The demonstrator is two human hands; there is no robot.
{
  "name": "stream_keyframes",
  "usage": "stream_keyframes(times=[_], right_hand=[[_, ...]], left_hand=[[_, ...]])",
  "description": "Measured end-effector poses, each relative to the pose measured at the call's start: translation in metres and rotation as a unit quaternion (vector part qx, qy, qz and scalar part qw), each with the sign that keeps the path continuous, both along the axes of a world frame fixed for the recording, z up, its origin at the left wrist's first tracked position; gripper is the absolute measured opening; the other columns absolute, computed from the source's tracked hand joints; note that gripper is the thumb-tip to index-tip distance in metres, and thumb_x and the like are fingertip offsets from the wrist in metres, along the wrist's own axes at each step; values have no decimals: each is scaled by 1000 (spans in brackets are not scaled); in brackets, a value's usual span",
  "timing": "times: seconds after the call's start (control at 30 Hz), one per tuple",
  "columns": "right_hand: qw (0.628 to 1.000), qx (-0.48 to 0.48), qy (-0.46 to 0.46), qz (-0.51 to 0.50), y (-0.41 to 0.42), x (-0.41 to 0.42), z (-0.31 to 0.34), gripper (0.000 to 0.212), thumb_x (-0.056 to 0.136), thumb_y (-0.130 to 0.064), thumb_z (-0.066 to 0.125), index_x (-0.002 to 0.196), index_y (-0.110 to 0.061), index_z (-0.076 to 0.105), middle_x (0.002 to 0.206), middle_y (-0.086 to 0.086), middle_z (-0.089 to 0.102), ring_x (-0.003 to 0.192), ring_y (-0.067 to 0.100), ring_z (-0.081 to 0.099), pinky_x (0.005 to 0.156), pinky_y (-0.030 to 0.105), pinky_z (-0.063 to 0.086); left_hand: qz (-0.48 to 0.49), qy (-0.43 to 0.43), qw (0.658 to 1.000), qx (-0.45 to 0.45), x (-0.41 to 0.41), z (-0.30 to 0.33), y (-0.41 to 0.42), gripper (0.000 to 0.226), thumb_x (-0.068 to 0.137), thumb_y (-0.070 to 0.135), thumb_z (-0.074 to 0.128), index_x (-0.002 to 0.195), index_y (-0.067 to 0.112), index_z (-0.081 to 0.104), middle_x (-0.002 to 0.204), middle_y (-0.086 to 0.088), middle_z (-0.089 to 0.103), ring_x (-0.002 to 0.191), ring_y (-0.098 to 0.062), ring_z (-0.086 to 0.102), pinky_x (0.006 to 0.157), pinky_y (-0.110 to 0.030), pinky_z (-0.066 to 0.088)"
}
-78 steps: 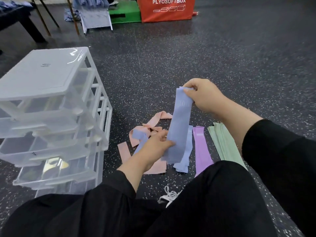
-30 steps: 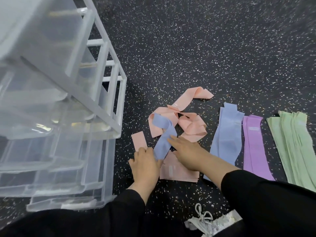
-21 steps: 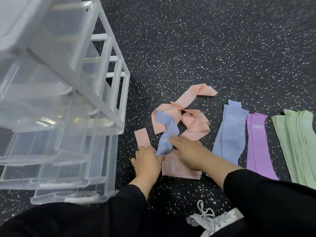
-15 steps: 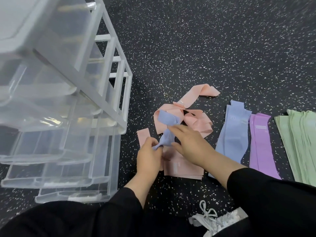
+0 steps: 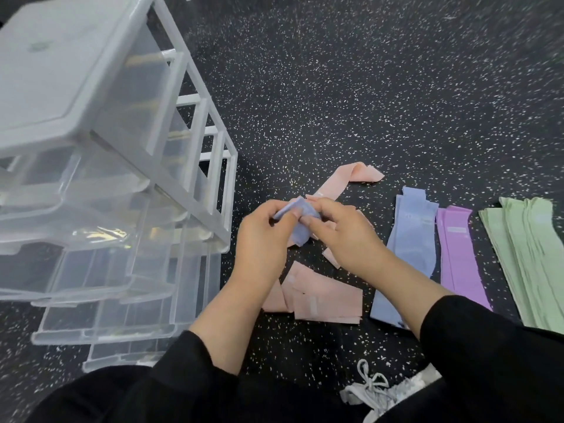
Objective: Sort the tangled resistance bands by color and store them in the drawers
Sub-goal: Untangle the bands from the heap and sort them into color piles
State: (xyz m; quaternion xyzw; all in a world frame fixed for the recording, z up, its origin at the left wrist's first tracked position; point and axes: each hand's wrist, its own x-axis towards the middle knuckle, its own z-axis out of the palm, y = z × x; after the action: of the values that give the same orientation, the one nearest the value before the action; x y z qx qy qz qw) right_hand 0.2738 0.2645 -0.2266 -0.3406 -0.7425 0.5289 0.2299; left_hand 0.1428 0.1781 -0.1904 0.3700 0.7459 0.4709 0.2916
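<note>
Both hands hold one blue band [image 5: 300, 222] just above the tangled pink bands [image 5: 345, 181]. My left hand [image 5: 262, 242] pinches its left end, and my right hand [image 5: 341, 236] pinches its right side. More pink bands [image 5: 323, 296] lie flat on the floor below my hands. To the right lie sorted piles: blue bands [image 5: 412, 239], purple bands [image 5: 457, 254] and green bands [image 5: 531, 257]. The clear plastic drawer unit [image 5: 100, 166] stands at the left with its drawers pulled out.
Everything sits on a dark speckled floor [image 5: 366, 87]. My black-clad legs and a grey laced shoe [image 5: 375, 392] fill the bottom edge. The drawer unit's frame stands close to my left hand.
The large blue band was laid on the blue pile. Both hands then went to the pink tangle and lifted the small blue band out of it.
</note>
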Motion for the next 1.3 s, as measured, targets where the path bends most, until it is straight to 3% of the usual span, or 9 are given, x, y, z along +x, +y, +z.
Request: stream_keyframes(times=[0.3, 0.7, 0.8, 0.83, 0.87, 0.9, 0.97, 1.13, 1.3], right_hand=[[990, -127, 23, -61, 11, 69, 33, 6, 98, -20, 64, 94, -19, 67, 81, -4, 69, 69, 6, 58, 64, 25, 47], [943, -210, -125, -225, 10, 147, 21, 18, 95, -21, 57, 79, -11, 55, 75, 4, 51, 66, 20, 40, 63, 30, 32], [926, -225, -149, -263, 17, 153, 11, 24, 95, -26, 61, 111, -8, 61, 98, 7, 65, 79, 26, 57, 61, 29, 38], [918, -223, -177, -274, 20, 152, 8, 38, 95, -30, 63, 126, -10, 54, 108, 8, 64, 90, 29, 60, 61, 29, 40], [911, -219, -210, -280, 23, 150, 6, 50, 95, -32, 63, 136, -10, 46, 116, 9, 62, 98, 30, 59, 64, 31, 41], [905, -219, -232, -281, 26, 147, 4, 57, 96, -33, 63, 142, -9, 40, 122, 11, 60, 100, 30, 57, 69, 32, 43], [906, -214, -246, -271, 31, 140, -6, 56, 97, -33, 59, 142, -7, 41, 129, 13, 59, 101, 31, 57, 81, 37, 50], [924, -119, -308, -194, 33, 112, -17, 48, 103, -34, 51, 146, -13, 44, 140, 11, 57, 118, 32, 58, 89, 35, 47], [932, -33, -361, -4, 14, 75, -36, 44, 102, -33, 50, 145, -21, 50, 135, 10, 61, 121, 30, 57, 94, 35, 48]], left_hand=[[-66, -35, 989, 131, 47, 93, 72, 25, 95, 23, 68, 75, 10, 63, 72, -7, 51, 67, -14, 42, 61, -32, 34], [-152, -97, 984, 1, 111, 40, 168, 42, 80, 44, 58, 81, 2, 60, 79, -6, 43, 73, -23, 33, 67, -40, 27], [-170, -105, 978, -68, 116, 21, 181, 52, 77, 51, 69, 106, 8, 69, 82, -18, 51, 94, -14, 35, 71, -37, 39], [-168, -79, 979, -88, 115, 15, 183, 64, 83, 50, 70, 119, -2, 65, 98, -35, 58, 124, -44, 49, 73, -34, 45], [-161, -41, 981, -104, 113, 12, 180, 66, 91, 47, 67, 125, -9, 58, 90, -21, 59, 83, -36, 57, 73, -34, 47], [-151, 1, 981, -119, 110, 7, 177, 62, 99, 42, 60, 129, -11, 54, 98, -20, 63, 89, -33, 60, 75, -35, 47], [-136, 53, 978, -151, 99, -6, 161, 48, 106, 37, 49, 137, 2, 58, 126, -16, 64, 106, -29, 62, 81, -33, 46], [-133, 111, 963, -209, 50, -77, 75, 28, 105, 23, 50, 128, 18, 65, 104, -6, 69, 94, -26, 66, 70, -29, 42], [-130, 196, 943, -237, 16, -118, -12, 36, 104, 22, 52, 137, 11, 62, 133, -9, 65, 120, -24, 61, 103, -33, 46]])
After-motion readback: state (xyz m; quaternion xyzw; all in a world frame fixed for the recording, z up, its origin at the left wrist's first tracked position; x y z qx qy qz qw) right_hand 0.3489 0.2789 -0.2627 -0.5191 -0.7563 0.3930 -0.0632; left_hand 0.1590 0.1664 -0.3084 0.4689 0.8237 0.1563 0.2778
